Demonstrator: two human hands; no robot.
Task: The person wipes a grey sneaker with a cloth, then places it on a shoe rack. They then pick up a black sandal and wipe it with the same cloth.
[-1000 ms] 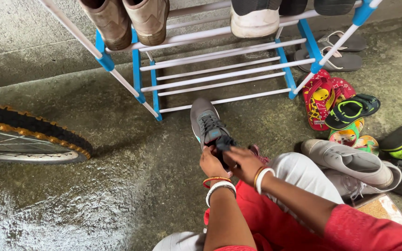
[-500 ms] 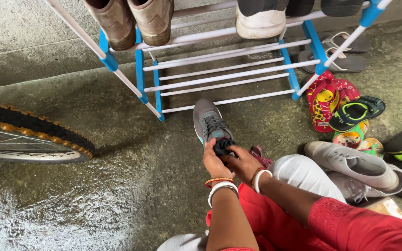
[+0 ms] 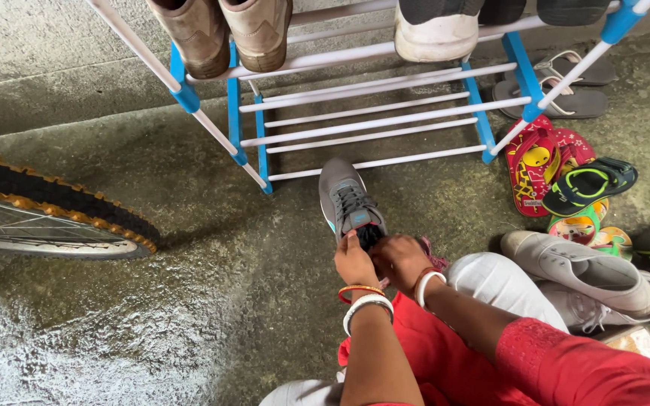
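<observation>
At the centre of the head view, a grey sneaker (image 3: 347,199) is seen on the concrete floor (image 3: 189,248), just below the blue-and-white shoe rack (image 3: 385,113). Its dark collar is pinched by the left hand (image 3: 355,263) and right hand (image 3: 400,259), fingers clenched on it.

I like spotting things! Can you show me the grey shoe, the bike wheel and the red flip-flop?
grey shoe (image 3: 344,194): head view, on its laces.
bike wheel (image 3: 62,207): head view, on the tyre.
red flip-flop (image 3: 530,165): head view, on its printed footbed.
</observation>
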